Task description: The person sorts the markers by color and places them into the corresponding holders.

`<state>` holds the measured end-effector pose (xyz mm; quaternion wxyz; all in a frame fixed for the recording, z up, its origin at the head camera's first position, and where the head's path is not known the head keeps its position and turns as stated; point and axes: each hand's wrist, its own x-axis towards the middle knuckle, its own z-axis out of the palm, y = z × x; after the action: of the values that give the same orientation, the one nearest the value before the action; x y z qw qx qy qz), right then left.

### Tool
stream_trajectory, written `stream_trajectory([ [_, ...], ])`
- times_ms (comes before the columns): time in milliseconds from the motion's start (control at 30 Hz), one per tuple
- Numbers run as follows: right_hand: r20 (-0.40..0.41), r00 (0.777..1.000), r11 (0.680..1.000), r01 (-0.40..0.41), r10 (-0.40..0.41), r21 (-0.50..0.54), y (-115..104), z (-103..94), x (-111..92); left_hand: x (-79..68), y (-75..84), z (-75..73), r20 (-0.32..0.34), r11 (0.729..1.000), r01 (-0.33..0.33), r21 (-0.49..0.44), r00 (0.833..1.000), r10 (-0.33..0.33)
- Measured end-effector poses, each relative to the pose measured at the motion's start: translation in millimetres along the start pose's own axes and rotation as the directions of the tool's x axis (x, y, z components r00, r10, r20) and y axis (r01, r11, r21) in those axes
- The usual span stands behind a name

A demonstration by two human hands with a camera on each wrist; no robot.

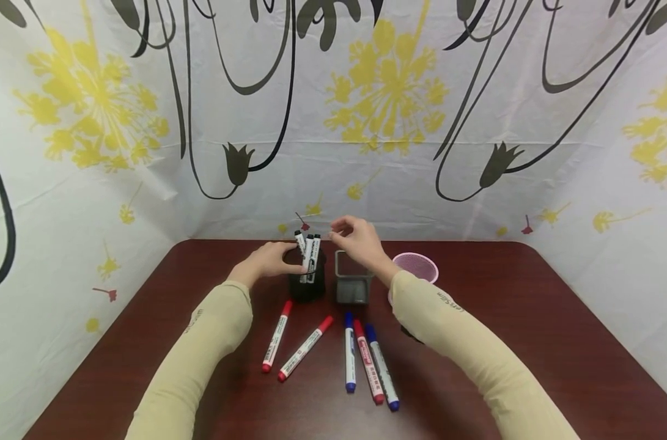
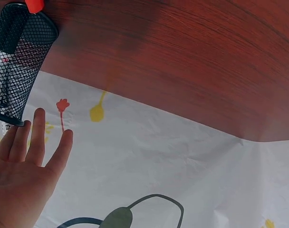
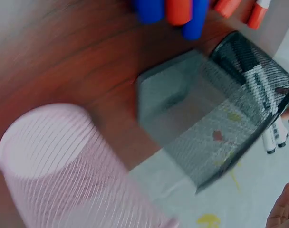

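Note:
At the black mesh pen cup (image 1: 305, 291), my left hand (image 1: 269, 259) rests by the rim with its thumb in front. The left wrist view shows the fingers of this hand (image 2: 37, 142) fairly straight near the cup rim. Several white-barrelled markers with black caps (image 1: 310, 260) stand in that cup, leaning slightly. Above and behind the grey square mesh holder (image 1: 353, 291) hovers my right hand (image 1: 361, 239), its fingers loosely bent and no object visible in them. The right wrist view shows this holder (image 3: 182, 102) beside the black cup.
A pink mesh cup (image 3: 54, 152) stands right of the grey holder, partly behind the right forearm. Nearer on the brown table (image 1: 201, 391) lie two red markers (image 1: 277, 338), then a blue marker (image 1: 350, 354), another red marker (image 1: 368, 363) and another blue marker (image 1: 383, 370). Patterned cloth (image 1: 311, 122) hangs behind.

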<state>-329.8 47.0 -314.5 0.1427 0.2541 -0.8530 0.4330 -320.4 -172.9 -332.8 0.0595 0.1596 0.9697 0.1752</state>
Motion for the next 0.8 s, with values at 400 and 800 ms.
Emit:
stream_trajectory([
  [400, 0.026, 0.995, 0.979, 0.096, -0.093, -0.179, 5.2, -45.5, -16.8, -3.7, -2.2, 5.0, -0.026, 1.000, -0.030, -0.008, 0.999, 0.030],
  [800, 0.055, 0.989, 0.956, 0.146, -0.137, -0.254, 15.5, -76.5, -38.3, -7.4, -10.3, 16.3, -0.101, 0.996, -0.056, -0.071, 0.994, 0.048],
])
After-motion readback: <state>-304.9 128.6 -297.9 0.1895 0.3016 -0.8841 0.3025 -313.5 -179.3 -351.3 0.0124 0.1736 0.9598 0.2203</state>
